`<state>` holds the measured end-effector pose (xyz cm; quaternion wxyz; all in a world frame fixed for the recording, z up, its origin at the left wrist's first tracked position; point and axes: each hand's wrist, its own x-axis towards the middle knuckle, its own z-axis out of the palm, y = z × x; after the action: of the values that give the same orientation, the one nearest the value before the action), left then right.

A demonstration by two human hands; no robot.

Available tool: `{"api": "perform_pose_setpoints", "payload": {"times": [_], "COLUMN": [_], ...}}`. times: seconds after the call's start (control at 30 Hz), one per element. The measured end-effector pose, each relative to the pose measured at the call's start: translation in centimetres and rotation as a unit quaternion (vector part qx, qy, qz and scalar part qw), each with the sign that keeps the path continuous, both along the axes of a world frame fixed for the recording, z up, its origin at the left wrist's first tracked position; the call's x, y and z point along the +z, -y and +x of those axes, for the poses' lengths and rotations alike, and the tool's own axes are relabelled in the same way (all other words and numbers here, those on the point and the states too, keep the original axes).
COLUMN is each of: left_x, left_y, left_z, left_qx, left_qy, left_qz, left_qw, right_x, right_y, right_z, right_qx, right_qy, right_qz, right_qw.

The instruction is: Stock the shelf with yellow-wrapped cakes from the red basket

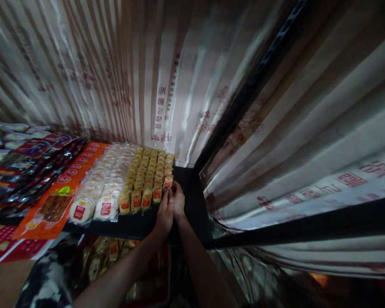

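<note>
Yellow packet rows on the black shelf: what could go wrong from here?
1. The yellow packet rows are tightly packed, so a nudge from the left hand or right hand might topple some.
2. The front packets stand near the front edge of the black shelf; a knocked one could drop toward the lower packets.

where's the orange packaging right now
In the head view, the orange packaging is left of centre, between the dark packets on its left and the round white packs on its right.
</note>
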<state>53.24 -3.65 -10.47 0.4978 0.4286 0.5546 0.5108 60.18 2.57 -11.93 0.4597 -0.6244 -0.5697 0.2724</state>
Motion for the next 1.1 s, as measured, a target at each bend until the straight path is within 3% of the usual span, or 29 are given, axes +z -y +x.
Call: {"api": "perform_pose_setpoints", "payload": {"times": [0.33,0.6,0.77,1.1], "left_x": [-0.1,0.1,-0.5,-1.4], "left_y": [-1.0,-1.6,-1.8,-1.1], "left_z": [0.2,0.7,1.0,1.2], "left_qx": [-0.005,0.005,0.004,-0.004], "left_qy": [0.020,0.027,0.022,0.021], "left_qz": [-0.007,0.023,0.029,0.053], "left_qw": [1.000,0.999,0.999,0.998], "right_x": [-0.6,-0.6,-0.9,-1.3], "right_y": [-0.9,-1.6,-1.8,-1.6], "right_z": [-0.5,-0.6,-0.8,-0.3], "right_qx": [-0.004,0.003,-0.021,-0.019], "right_qy": [0.018,0.007,-0.004,-0.001], "right_qz": [0.046,0.024,0.009,0.059], "right_qw": [0.999,1.000,1.000,0.998]}}
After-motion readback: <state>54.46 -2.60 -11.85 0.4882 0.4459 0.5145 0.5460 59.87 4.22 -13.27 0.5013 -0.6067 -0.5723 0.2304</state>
